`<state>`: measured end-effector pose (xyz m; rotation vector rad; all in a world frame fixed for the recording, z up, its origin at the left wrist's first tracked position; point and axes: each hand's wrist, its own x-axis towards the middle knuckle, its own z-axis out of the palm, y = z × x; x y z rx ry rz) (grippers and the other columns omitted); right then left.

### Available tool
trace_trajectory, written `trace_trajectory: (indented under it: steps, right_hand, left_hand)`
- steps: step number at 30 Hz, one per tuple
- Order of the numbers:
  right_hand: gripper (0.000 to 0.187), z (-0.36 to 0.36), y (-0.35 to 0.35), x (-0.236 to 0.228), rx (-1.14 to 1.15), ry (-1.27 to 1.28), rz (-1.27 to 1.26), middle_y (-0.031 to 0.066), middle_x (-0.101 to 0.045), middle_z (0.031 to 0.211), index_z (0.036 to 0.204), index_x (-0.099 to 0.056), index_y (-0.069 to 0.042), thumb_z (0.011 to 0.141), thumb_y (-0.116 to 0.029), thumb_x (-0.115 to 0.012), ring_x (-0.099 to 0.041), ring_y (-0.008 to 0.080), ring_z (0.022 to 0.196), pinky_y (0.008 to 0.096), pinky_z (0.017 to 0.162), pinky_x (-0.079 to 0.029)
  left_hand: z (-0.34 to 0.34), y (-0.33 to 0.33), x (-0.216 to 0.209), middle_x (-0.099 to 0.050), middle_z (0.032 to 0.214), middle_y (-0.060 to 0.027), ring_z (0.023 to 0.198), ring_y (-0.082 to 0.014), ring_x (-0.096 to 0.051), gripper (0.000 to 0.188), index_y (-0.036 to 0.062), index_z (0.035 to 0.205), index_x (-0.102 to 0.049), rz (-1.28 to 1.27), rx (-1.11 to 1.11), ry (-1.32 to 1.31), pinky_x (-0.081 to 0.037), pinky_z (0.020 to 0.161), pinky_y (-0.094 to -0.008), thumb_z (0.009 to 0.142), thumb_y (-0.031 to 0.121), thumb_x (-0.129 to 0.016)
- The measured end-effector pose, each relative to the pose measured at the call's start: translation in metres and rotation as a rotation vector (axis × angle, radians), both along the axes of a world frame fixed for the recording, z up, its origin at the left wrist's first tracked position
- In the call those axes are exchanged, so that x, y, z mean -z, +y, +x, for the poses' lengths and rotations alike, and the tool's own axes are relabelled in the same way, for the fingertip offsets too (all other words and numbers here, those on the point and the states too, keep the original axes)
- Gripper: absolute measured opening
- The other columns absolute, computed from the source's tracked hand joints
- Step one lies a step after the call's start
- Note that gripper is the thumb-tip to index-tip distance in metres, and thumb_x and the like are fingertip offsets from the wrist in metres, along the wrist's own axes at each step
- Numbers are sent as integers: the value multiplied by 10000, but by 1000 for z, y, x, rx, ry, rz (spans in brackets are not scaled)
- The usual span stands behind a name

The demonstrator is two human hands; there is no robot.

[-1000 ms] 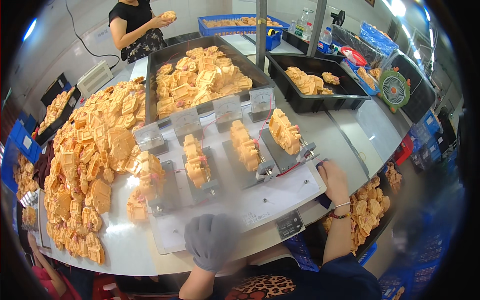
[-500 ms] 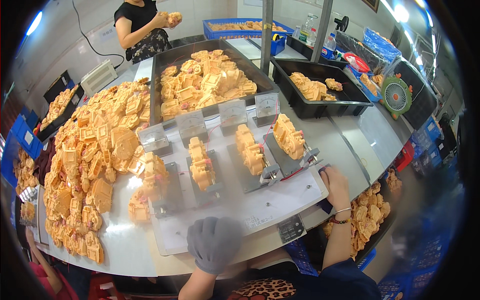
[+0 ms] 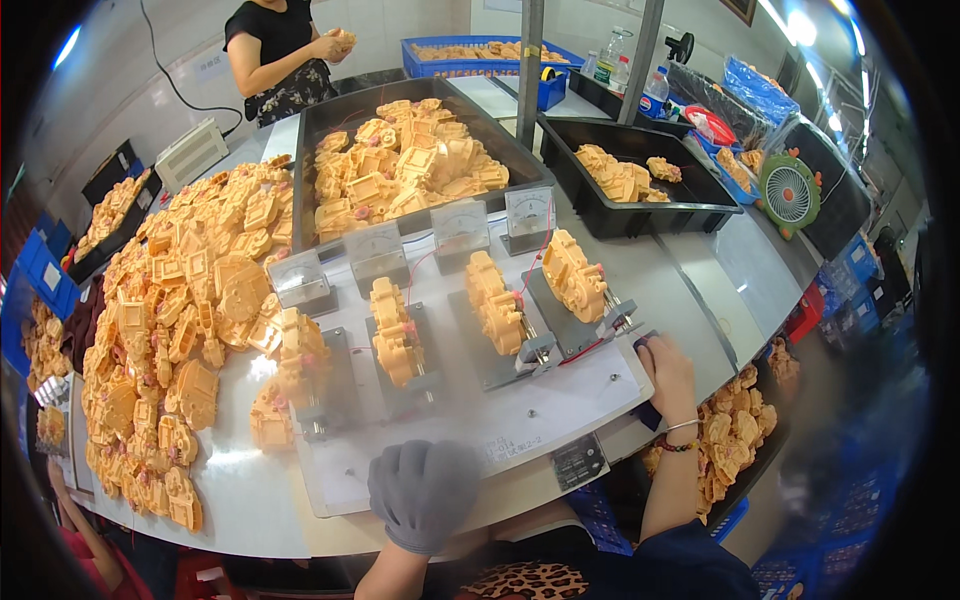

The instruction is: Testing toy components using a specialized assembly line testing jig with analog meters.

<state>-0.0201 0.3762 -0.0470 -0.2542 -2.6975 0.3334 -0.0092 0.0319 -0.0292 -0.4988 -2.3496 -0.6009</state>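
My left hand (image 3: 420,497), in a grey glove and slightly blurred, is curled at the near edge of a white test board (image 3: 515,420); its palm side is hidden. At the board's right end, my bare right hand (image 3: 668,375) has its fingers bent around a dark item (image 3: 648,412) that I cannot make out. Several yellow plastic gearbox-like units sit on metal fixtures along the board, among them a left one (image 3: 303,350), one beside it (image 3: 395,335), a third (image 3: 497,303) and the rightmost (image 3: 575,277). Behind them stand several clear panel meters (image 3: 460,227), joined by red wires.
A large heap of yellow units (image 3: 165,330) covers the table's left. Behind the meters is a full black tray (image 3: 310,170); a second black tray (image 3: 700,215) holds fewer. Metal posts (image 3: 530,75) rise behind. A green fan (image 3: 790,193) stands right. A co-worker (image 3: 275,55) holds a unit.
The view has shifted slightly, so the board and trays sit a little farther left. The co-worker's hands have lowered a little. Both my hands stay at the same places on the board.
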Motion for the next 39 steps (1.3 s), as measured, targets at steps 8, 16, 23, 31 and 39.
trace_trajectory:
  steps: [8, 16, 23, 31, 39]
  right_hand:
    - [180, 1, 0, 1, 22, -21, 8, 164, -566, 871, 872, -563, -33, 950, -193, -534, -582, 406, 736, 488, 639, -466]
    - [182, -2, 2, 3, 26, -23, 15, 162, -563, 867, 864, -553, -45, 950, -205, -544, -581, 404, 721, 490, 625, -467]
    - [195, -18, 10, 7, -25, 1, 42, 162, -565, 863, 852, -546, -43, 950, -212, -544, -578, 409, 711, 494, 611, -471]
    - [199, -49, 39, 7, -99, -15, 102, 174, -601, 914, 862, -599, -25, 930, -206, -554, -609, 418, 765, 485, 675, -507]
    - [344, -124, 84, 8, 30, -154, 174, 244, -659, 947, 885, -671, -9, 929, -302, -496, -637, 425, 866, 506, 791, -510]
  left_hand:
    - [1, 0, -3, -496, 641, -13, 623, -236, -490, 144, 143, 750, -592, -4, 3, -19, -362, 601, -384, 682, 88, -707]
    - [2, 3, -5, -496, 640, -16, 617, -240, -490, 145, 141, 751, -593, 7, -5, -7, -366, 600, -385, 685, 88, -711]
    - [0, -1, -1, -498, 638, -15, 626, -238, -497, 144, 139, 761, -602, 1, -7, -23, -375, 606, -383, 687, 89, -715]
    - [0, 2, -1, -512, 659, -20, 641, -246, -503, 140, 134, 748, -600, 5, 0, -28, -382, 612, -383, 691, 91, -720]
    - [4, 0, -3, -517, 743, -35, 682, -258, -506, 170, 152, 812, -628, -18, -2, -36, -380, 617, -379, 666, 128, -712]
